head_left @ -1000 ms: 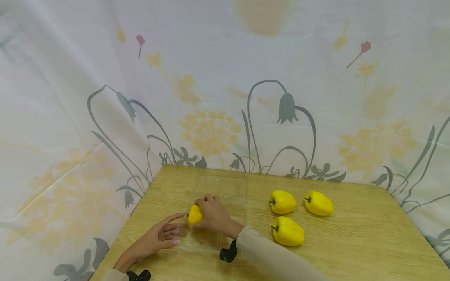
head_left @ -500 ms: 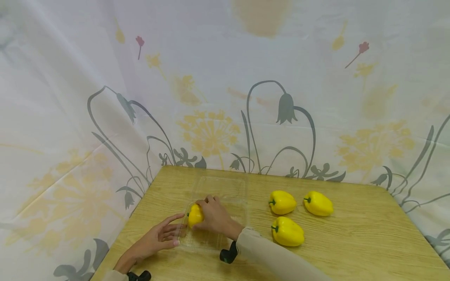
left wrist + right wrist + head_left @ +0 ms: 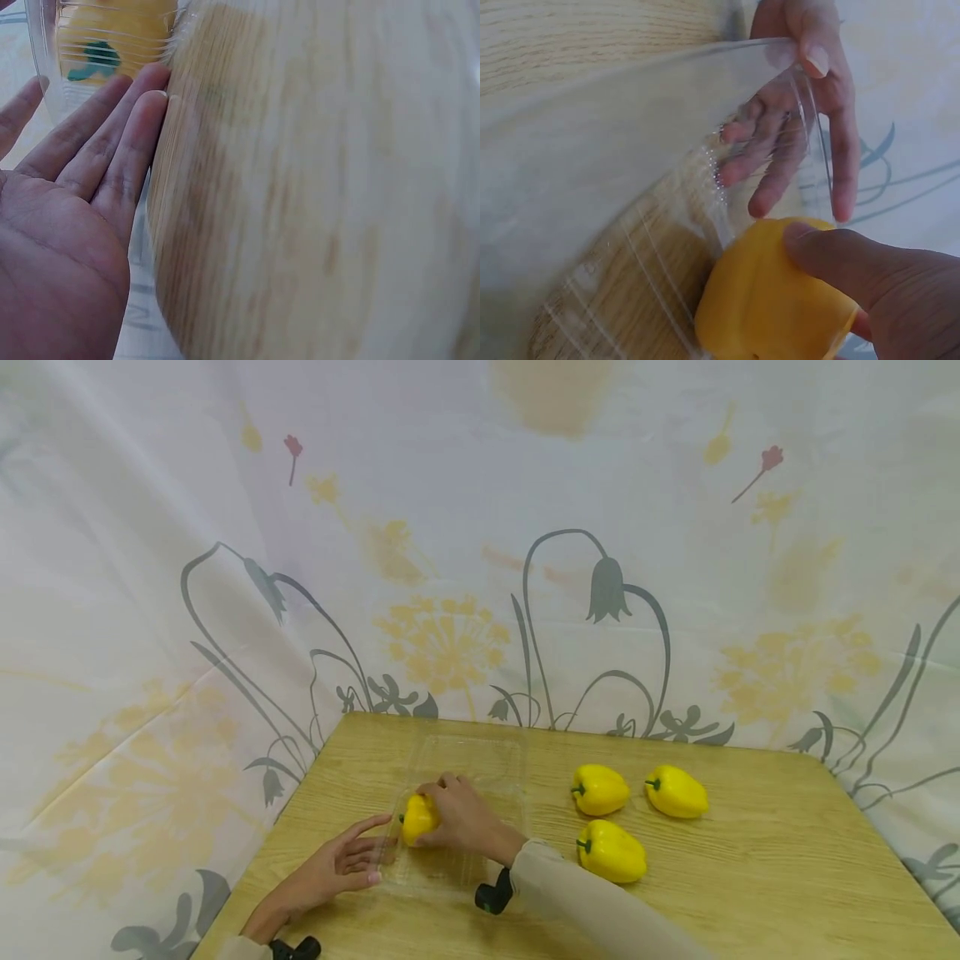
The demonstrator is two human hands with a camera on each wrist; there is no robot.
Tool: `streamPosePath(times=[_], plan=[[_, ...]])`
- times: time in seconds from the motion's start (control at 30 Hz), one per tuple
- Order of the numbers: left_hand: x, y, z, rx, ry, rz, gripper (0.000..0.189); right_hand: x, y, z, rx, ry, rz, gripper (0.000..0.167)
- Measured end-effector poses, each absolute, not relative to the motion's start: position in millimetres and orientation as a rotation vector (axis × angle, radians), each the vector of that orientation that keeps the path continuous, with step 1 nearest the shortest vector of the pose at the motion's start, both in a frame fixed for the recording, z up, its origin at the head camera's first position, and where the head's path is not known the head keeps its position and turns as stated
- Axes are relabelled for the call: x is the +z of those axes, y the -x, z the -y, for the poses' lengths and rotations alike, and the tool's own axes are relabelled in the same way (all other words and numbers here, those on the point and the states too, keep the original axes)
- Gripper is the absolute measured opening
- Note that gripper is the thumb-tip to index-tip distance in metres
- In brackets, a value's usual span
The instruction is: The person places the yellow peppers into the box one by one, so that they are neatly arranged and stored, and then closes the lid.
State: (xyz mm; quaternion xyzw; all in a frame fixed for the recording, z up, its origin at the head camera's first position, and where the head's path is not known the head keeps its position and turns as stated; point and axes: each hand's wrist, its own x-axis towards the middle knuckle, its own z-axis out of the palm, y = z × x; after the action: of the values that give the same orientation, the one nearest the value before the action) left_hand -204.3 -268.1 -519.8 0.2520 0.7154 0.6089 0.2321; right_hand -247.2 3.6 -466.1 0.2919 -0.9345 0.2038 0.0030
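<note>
A clear plastic clamshell container (image 3: 435,870) lies on the wooden table, its lid (image 3: 476,758) folded back on the far side. My right hand (image 3: 467,820) grips a yellow bell pepper (image 3: 417,821) inside the container's left part. In the right wrist view the thumb presses on the pepper (image 3: 765,296), its far side hidden. My left hand (image 3: 333,867) is at the container's left wall, fingers extended against the outside of the plastic. The left wrist view shows the pepper's green stem (image 3: 96,61) through the ribbed wall.
Three more yellow bell peppers lie to the right of the container: one at the back (image 3: 600,790), one farther right (image 3: 677,792) and one in front (image 3: 612,852). A flower-printed cloth (image 3: 450,527) hangs behind and left of the table (image 3: 780,852).
My right hand and the gripped bell pepper have shifted very slightly to the right. The left hand stays at the container's wall, and the other peppers lie as before.
</note>
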Motion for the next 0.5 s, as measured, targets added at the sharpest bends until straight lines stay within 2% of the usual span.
streamPosePath(times=[0.5], plan=[[-520.9, 204.9, 268.4, 1.676, -0.682, -1.963, 0.073, -463.8, 250.1, -9.3, 0.689, -0.89, 2.902, 0.07]])
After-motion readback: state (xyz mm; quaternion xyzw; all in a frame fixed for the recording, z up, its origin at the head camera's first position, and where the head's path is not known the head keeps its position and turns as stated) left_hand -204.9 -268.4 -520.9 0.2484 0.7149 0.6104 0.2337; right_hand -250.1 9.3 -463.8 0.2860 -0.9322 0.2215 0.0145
